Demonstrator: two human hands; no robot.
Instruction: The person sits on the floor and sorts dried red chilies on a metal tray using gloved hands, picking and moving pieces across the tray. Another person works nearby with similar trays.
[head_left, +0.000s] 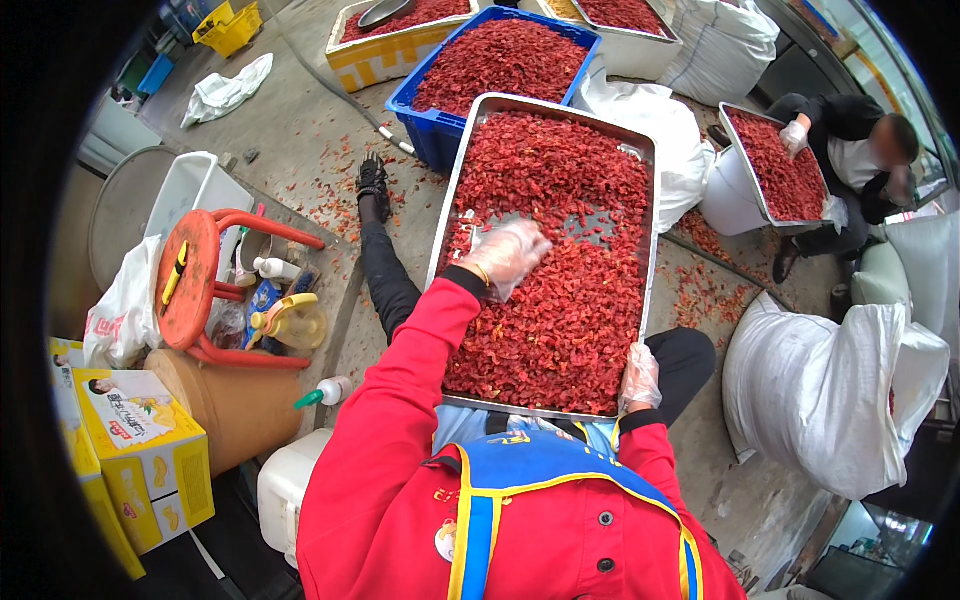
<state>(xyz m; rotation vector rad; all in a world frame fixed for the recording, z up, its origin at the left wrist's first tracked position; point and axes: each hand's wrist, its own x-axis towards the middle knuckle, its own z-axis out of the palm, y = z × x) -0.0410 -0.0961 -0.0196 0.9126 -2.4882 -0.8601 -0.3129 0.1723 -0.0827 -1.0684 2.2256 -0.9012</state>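
Note:
A rectangular metal tray rests across my lap, its far end near a blue crate. Small red pieces, perhaps chopped dried chili, cover most of it, with bare metal showing around the middle. My left hand, in a clear plastic glove, is over the tray's left middle, fingers down among the pieces. Whether it holds any is hidden. Also gloved, my right hand grips the tray's rim at the near right corner.
Ahead stands a blue plastic crate of red pieces. At right, a person works over another tray, near white woven sacks. To the left are a red stool with a yellow utility knife and yellow cartons.

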